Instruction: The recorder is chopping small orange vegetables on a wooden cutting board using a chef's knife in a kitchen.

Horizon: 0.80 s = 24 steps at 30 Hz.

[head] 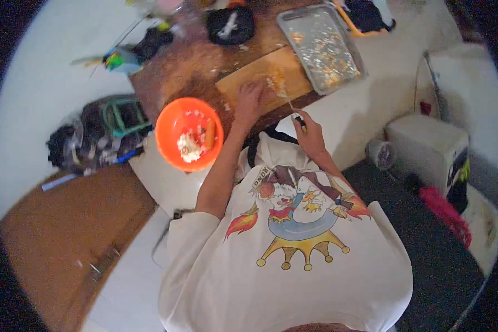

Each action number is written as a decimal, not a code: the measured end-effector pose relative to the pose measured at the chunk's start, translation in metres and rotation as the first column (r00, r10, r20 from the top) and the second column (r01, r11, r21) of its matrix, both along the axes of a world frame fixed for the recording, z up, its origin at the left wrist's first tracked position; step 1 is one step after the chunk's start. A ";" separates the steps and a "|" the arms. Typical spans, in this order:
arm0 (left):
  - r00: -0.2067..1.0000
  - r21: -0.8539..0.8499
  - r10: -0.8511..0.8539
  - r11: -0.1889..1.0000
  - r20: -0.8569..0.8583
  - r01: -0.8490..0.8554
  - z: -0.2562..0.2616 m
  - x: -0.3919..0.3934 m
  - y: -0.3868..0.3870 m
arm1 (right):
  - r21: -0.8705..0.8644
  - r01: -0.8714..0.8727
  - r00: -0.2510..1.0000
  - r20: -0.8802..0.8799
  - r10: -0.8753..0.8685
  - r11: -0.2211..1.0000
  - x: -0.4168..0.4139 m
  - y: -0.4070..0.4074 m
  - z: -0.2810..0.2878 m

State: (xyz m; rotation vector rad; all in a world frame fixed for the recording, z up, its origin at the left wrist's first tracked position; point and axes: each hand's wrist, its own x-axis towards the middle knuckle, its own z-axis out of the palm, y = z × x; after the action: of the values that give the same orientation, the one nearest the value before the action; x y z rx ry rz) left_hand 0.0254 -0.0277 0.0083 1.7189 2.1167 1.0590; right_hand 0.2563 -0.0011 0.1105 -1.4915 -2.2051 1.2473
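My right hand [310,135] grips the dark handle of a knife [291,104], its thin blade pointing up across the near right part of a wooden cutting board [240,85]. On the board my left hand [251,97] rests palm down, fingers toward the blade; whether anything is under them is hidden. Beyond the blade lie finely chopped orange and white bits [277,79]. A bright orange bowl [166,124] sits left of my left forearm. Inside it are a carrot-like orange piece [210,135], a whitish vegetable lump [189,148] and small pale scraps.
A shallow rectangular tray [288,25] with chopped orange and white pieces overlaps the board's far right. At the back of the brown table [170,66] stands a black container [214,23] holding something white. Bags and clutter [103,133] lie left; a white box [425,145] stands right.
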 end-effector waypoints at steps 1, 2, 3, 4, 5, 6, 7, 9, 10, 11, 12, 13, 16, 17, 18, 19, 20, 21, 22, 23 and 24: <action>0.999 -0.009 0.044 0.999 -0.013 -0.044 0.007 0.000 -0.005 | -0.131 0.036 0.999 0.002 -0.036 0.991 -0.009 0.004 -0.001; 0.998 -0.064 0.055 0.997 0.025 -0.053 0.013 0.001 -0.011 | -0.142 -0.013 1.000 -0.010 0.011 0.990 -0.015 0.009 -0.010; 0.996 -0.123 0.066 0.991 0.066 -0.057 0.024 0.001 -0.020 | -0.041 -0.030 0.997 -0.078 0.027 0.999 -0.019 0.011 -0.022; 0.962 -0.173 0.196 0.971 0.189 -0.163 0.046 0.002 -0.027 | 0.060 -0.037 0.988 -0.147 0.046 0.998 -0.026 0.013 -0.027; 0.954 -0.186 0.238 0.961 0.180 -0.205 0.050 -0.006 -0.040 | 0.045 -0.078 0.984 -0.154 0.085 0.996 -0.034 0.014 -0.033; 0.919 -0.146 0.301 0.951 0.255 -0.271 0.054 -0.013 -0.054 | 0.010 -0.111 0.977 -0.182 0.111 0.994 -0.044 0.016 -0.034; 0.874 -0.105 0.351 0.936 0.335 -0.335 0.059 -0.019 -0.066 | -0.022 -0.141 0.970 -0.205 0.133 0.990 -0.056 0.016 -0.028; 0.811 -0.163 0.459 0.888 0.363 -0.429 0.074 -0.036 -0.088 | -0.130 -0.161 0.982 -0.124 0.145 0.978 -0.073 0.017 -0.018; 0.752 -0.219 0.533 0.846 0.387 -0.486 0.078 -0.046 -0.105 | -0.019 -0.211 0.965 -0.164 0.205 0.977 -0.081 0.014 -0.018; 0.742 -0.219 0.545 0.838 0.391 -0.500 0.070 -0.059 -0.121 | 0.094 -0.247 0.945 -0.199 0.261 0.965 -0.087 0.011 -0.018; 0.822 -0.138 0.536 0.844 0.192 -0.518 0.052 -0.071 -0.143 | 0.093 -0.275 0.937 -0.197 0.289 0.957 -0.093 0.006 -0.020; 0.860 -0.058 0.511 0.858 -0.015 -0.511 0.037 -0.076 -0.159 | 0.072 -0.300 0.933 -0.186 0.308 0.951 -0.096 0.004 -0.027; 0.863 -0.212 0.467 0.839 -0.193 -0.501 0.025 -0.076 -0.179 | 0.052 -0.322 0.929 -0.173 0.326 0.945 -0.098 -0.006 -0.035; 0.883 -0.231 0.393 0.862 -0.258 -0.451 0.022 -0.076 -0.180 | 0.047 -0.318 0.931 -0.174 0.321 0.947 -0.097 -0.009 -0.035; 0.880 -0.230 0.399 0.859 -0.259 -0.458 0.015 -0.076 -0.187 | 0.048 -0.324 0.929 -0.175 0.327 0.945 -0.099 -0.015 -0.030; 0.886 -0.263 0.364 0.859 -0.288 -0.439 0.009 -0.076 -0.188 | 0.018 -0.365 0.918 -0.159 0.363 0.931 -0.103 -0.017 -0.017; 0.891 -0.296 0.327 0.858 -0.316 -0.420 0.002 -0.074 -0.190 | -0.013 -0.403 0.907 -0.144 0.397 0.915 -0.104 -0.019 -0.010; 0.896 -0.289 0.315 0.867 -0.314 -0.407 0.000 -0.071 -0.186 | -0.005 -0.389 0.912 -0.141 0.384 0.921 -0.097 -0.018 -0.019; 0.896 -0.318 0.279 0.863 -0.346 -0.392 0.005 -0.074 -0.183 | 0.148 -0.411 0.893 -0.134 0.430 0.899 -0.095 -0.016 -0.030; 0.894 -0.347 0.242 0.858 -0.377 -0.379 0.010 -0.077 -0.180 | 0.297 -0.424 0.873 -0.118 0.474 0.855 -0.093 -0.013 -0.040; 0.894 -0.341 0.239 0.862 -0.380 -0.375 0.009 -0.075 -0.178 | 0.303 -0.418 0.875 -0.120 0.469 0.856 -0.093 -0.012 -0.036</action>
State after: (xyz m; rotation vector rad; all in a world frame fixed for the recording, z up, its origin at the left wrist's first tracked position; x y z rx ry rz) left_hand -0.0492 -0.2061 0.0173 1.4522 2.6561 0.3485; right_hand 0.1637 -0.0130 0.0746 -0.7451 -2.5447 1.0853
